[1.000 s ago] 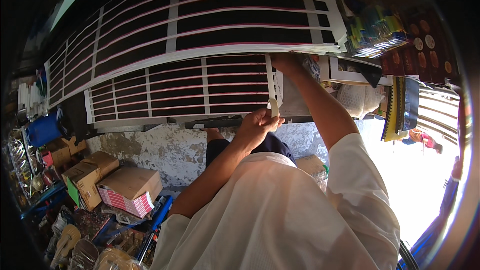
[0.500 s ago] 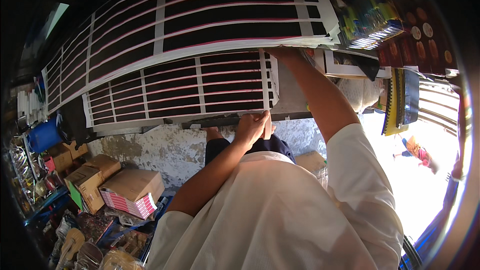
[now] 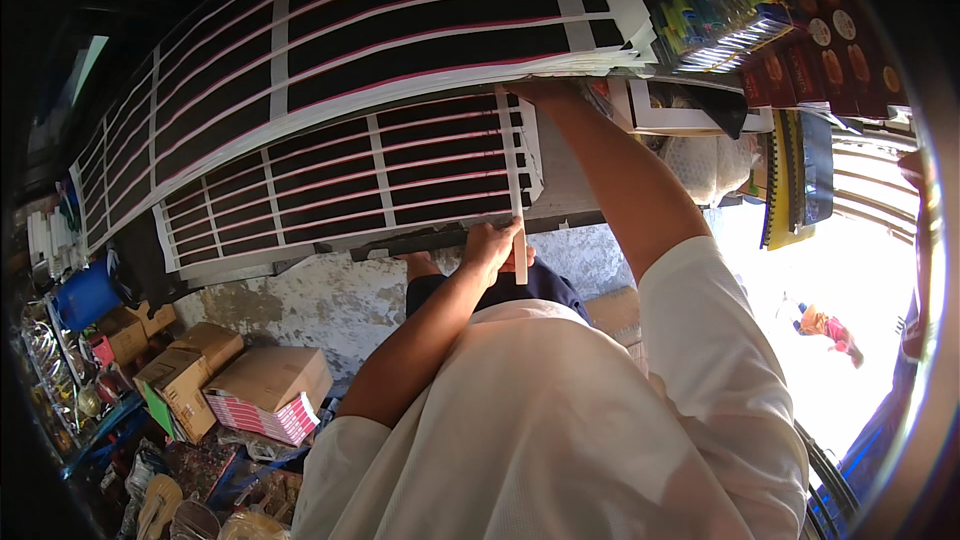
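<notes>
A printed sheet (image 3: pixel 320 155), dark blocks divided by pale and red lines, lies on the lower surface before me. Across its right end runs a long, pale, flat ruler (image 3: pixel 509 160), its near end hanging over the edge toward my body. My left hand (image 3: pixel 488 246) is closed around the ruler close to that edge. At the far end of the ruler my right hand (image 3: pixel 545 92) reaches in below the overhanging upper stack of printed sheets (image 3: pixel 400 45). Shadow and the stack hide its fingers.
Cardboard boxes (image 3: pixel 268 377) and wrapped goods stand on the lower left, near a blue container (image 3: pixel 88 297). A pen rack (image 3: pixel 735 25), a white-edged tray (image 3: pixel 690 120) and spiral-bound books (image 3: pixel 795 180) are on the right. The wall (image 3: pixel 330 300) is peeling.
The whole view has shifted slightly, moving the sheets left and up. Slightly more of the ruler's near end shows below my left hand. Both hands stay at the ruler.
</notes>
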`<state>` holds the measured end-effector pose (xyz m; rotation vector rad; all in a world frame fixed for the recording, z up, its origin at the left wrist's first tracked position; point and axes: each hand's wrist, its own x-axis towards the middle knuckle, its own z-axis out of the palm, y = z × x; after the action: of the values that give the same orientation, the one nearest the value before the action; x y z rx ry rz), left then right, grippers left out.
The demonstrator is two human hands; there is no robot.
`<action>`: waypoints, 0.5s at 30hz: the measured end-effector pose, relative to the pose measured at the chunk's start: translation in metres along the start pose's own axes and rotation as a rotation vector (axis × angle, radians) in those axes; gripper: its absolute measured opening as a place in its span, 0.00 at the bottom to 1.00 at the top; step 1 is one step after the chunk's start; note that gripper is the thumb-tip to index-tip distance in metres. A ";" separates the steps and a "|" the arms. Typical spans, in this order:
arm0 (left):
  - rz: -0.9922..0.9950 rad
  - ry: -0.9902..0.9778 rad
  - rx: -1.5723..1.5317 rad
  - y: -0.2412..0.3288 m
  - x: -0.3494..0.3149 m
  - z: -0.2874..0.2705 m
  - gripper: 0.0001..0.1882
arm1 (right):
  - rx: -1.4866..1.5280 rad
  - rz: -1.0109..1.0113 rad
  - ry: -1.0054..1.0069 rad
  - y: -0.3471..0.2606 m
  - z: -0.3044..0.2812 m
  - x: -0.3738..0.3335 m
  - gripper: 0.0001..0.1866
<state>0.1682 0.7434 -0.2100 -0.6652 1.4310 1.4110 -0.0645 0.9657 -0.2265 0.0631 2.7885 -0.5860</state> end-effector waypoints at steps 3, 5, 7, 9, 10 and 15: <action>-0.029 -0.004 -0.008 0.002 0.003 0.000 0.21 | 0.328 -0.071 0.093 0.009 0.014 0.010 0.47; -0.026 0.007 0.008 0.003 0.003 0.001 0.20 | 0.374 -0.087 0.147 0.016 0.023 0.016 0.47; -0.014 0.014 0.009 0.004 0.002 0.002 0.21 | 0.268 -0.071 0.175 0.022 0.031 0.021 0.46; 0.005 0.011 0.008 0.004 0.000 0.002 0.21 | 0.675 -0.119 0.164 0.021 0.037 0.029 0.46; 0.019 0.003 0.007 0.003 -0.001 0.002 0.21 | 0.772 -0.066 0.126 0.023 0.038 0.029 0.45; -0.001 0.005 0.021 0.004 -0.001 0.000 0.22 | 0.396 -0.111 0.152 0.026 0.033 0.023 0.45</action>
<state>0.1647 0.7444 -0.2077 -0.6557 1.4478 1.3926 -0.0748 0.9759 -0.2719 0.0368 2.7874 -1.1998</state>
